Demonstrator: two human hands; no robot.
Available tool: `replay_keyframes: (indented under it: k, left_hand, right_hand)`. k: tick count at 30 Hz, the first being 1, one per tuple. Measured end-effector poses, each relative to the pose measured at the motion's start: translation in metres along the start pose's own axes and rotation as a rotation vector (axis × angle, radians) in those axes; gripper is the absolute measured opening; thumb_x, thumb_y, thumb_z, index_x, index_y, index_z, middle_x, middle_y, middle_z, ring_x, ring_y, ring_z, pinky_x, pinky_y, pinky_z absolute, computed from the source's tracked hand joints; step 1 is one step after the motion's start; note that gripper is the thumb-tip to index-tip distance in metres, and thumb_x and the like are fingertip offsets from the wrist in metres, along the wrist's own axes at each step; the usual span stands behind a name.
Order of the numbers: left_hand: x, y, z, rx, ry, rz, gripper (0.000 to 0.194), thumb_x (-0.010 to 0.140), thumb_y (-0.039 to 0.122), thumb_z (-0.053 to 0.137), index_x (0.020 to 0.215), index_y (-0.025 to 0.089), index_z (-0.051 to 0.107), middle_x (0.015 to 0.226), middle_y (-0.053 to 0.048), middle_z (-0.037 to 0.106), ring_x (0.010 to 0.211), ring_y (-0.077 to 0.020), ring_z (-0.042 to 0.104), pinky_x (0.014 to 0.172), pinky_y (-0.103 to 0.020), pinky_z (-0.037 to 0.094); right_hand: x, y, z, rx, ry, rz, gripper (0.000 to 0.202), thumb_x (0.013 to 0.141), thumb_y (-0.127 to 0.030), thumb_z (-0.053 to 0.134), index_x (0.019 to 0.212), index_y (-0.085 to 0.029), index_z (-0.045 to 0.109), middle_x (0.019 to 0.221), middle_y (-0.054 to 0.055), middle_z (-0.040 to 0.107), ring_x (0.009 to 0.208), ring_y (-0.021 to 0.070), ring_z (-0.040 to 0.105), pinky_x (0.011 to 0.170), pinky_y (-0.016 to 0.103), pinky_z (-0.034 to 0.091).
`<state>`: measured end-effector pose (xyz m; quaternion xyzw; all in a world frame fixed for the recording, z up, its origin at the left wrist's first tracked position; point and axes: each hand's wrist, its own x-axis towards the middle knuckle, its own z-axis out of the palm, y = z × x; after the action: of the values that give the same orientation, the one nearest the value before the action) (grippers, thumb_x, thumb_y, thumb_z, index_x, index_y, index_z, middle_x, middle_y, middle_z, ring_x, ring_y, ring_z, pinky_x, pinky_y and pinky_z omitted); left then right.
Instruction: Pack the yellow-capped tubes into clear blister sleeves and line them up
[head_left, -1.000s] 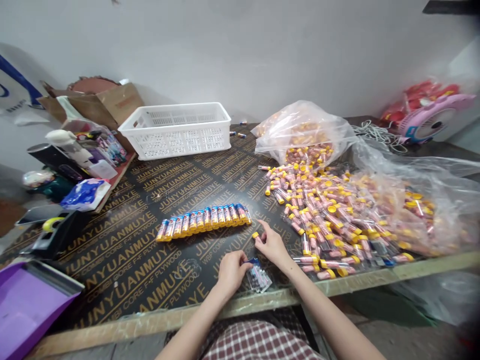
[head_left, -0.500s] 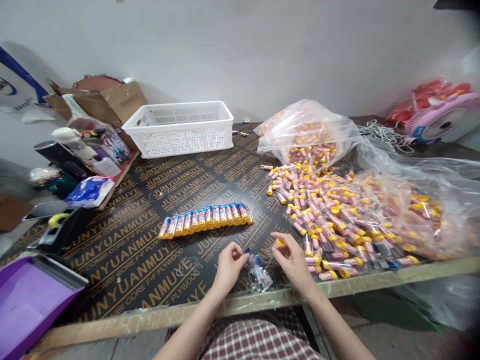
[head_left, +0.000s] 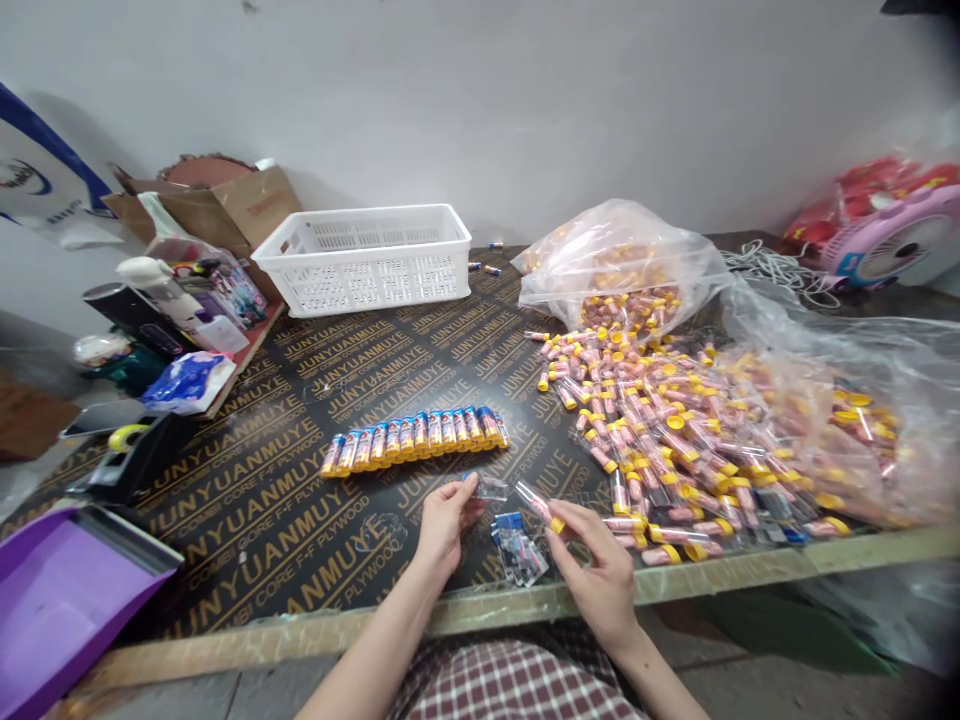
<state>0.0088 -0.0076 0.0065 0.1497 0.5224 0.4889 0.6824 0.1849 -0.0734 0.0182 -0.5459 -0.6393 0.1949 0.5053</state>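
My left hand (head_left: 444, 520) pinches the blue end of a clear plastic sleeve (head_left: 491, 488), which points to the right. In my right hand (head_left: 598, 570) is a clear tube with a yellow cap (head_left: 536, 501), held by the cap, its far end tilted toward the sleeve; the two look slightly apart. Below, between my hands, lies a small pile of clear sleeves with blue ends (head_left: 519, 550). Beyond my left hand, a row of blue-and-yellow wrapped tubes (head_left: 416, 437) lies side by side on the dark table (head_left: 300, 520).
To the right spreads a heap of yellow-capped tubes (head_left: 660, 430), with a plastic bag of more (head_left: 622, 245) behind. A white basket (head_left: 367, 280) stands at the back. On the left are a purple dustpan (head_left: 67, 600) and a tape dispenser (head_left: 127, 460); a pink fan (head_left: 892, 240) sits far right.
My left hand has lifted a clear sleeve away from the pile. The tube in my right hand has swung into view, pointing left toward the sleeve.
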Motion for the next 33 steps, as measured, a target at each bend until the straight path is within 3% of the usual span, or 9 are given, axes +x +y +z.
replay_keyframes:
  k: [3, 7, 12, 18, 21, 25, 28, 33]
  left_hand:
    - [-0.001, 0.000, 0.000, 0.009, 0.016, 0.009, 0.039, 0.044, 0.042, 0.083, 0.061, 0.012, 0.064, 0.061, -0.003, 0.065, 0.054, -0.0106, 0.059, 0.056, -0.021, 0.047]
    - [-0.005, 0.000, 0.002, 0.076, 0.000, 0.062, 0.040, 0.050, 0.045, 0.079, 0.063, 0.012, 0.063, 0.063, -0.002, 0.063, 0.056, -0.0102, 0.058, 0.057, -0.021, 0.047]
    - [-0.011, 0.000, 0.006, 0.057, -0.178, 0.136, 0.038, 0.058, 0.042, 0.077, 0.079, 0.014, 0.060, 0.072, -0.002, 0.064, 0.064, -0.0124, 0.060, 0.061, -0.024, 0.051]
    - [-0.022, 0.007, 0.010, 0.073, -0.330, 0.017, 0.047, 0.056, 0.035, 0.080, 0.093, 0.013, 0.060, 0.074, -0.005, 0.067, 0.060, -0.0131, 0.061, 0.061, -0.026, 0.050]
    - [-0.029, 0.007, 0.012, 0.159, -0.423, -0.042, 0.037, 0.059, 0.037, 0.077, 0.079, 0.009, 0.066, 0.070, -0.006, 0.066, 0.058, -0.0119, 0.059, 0.059, -0.024, 0.049]
    - [-0.034, 0.002, 0.011, 0.223, -0.463, -0.076, 0.033, 0.063, 0.038, 0.075, 0.076, 0.009, 0.067, 0.065, -0.005, 0.064, 0.053, -0.0099, 0.056, 0.054, -0.022, 0.047]
    - [-0.035, -0.003, 0.010, 0.235, -0.465, -0.086, 0.031, 0.063, 0.037, 0.075, 0.074, 0.009, 0.066, 0.065, -0.005, 0.064, 0.053, -0.0101, 0.057, 0.052, -0.020, 0.046]
    - [-0.035, -0.008, 0.009, 0.250, -0.451, -0.092, 0.032, 0.061, 0.036, 0.076, 0.073, 0.010, 0.064, 0.066, -0.005, 0.065, 0.054, -0.0119, 0.059, 0.052, -0.022, 0.048]
  right_hand:
    - [0.000, 0.000, 0.003, -0.019, 0.008, -0.044, 0.029, 0.082, -0.014, 0.055, 0.108, -0.025, 0.062, 0.104, 0.008, 0.063, 0.096, 0.0229, 0.060, 0.080, 0.039, 0.053]
    - [0.001, -0.001, 0.005, 0.000, -0.079, -0.046, 0.029, 0.083, -0.015, 0.054, 0.108, -0.025, 0.062, 0.103, 0.008, 0.063, 0.097, 0.0227, 0.060, 0.083, 0.039, 0.052]
    - [0.002, -0.004, 0.006, 0.045, -0.256, -0.034, 0.034, 0.086, -0.016, 0.046, 0.115, -0.026, 0.060, 0.112, 0.008, 0.058, 0.104, 0.0217, 0.057, 0.089, 0.038, 0.050]
    - [0.004, -0.001, 0.011, 0.082, -0.264, -0.017, 0.049, 0.080, -0.009, 0.048, 0.124, -0.029, 0.050, 0.102, 0.006, 0.054, 0.089, 0.0175, 0.060, 0.078, 0.032, 0.054]
    - [0.008, -0.001, 0.012, 0.055, -0.245, -0.052, 0.069, 0.071, -0.007, 0.051, 0.134, -0.029, 0.036, 0.123, 0.009, 0.045, 0.106, 0.0225, 0.054, 0.088, 0.039, 0.050]
    - [0.012, -0.002, 0.010, 0.144, -0.369, -0.080, 0.080, 0.063, -0.007, 0.050, 0.138, -0.025, 0.027, 0.145, 0.009, 0.025, 0.126, 0.0277, 0.039, 0.099, 0.044, 0.042]
    - [0.011, -0.001, 0.009, 0.189, -0.448, -0.072, 0.081, 0.061, -0.006, 0.048, 0.137, -0.023, 0.028, 0.139, 0.009, 0.037, 0.127, 0.0264, 0.039, 0.103, 0.043, 0.039]
    - [0.007, 0.001, 0.011, 0.243, -0.428, -0.041, 0.076, 0.060, -0.007, 0.048, 0.133, -0.021, 0.033, 0.132, 0.010, 0.044, 0.120, 0.0250, 0.047, 0.101, 0.040, 0.042]
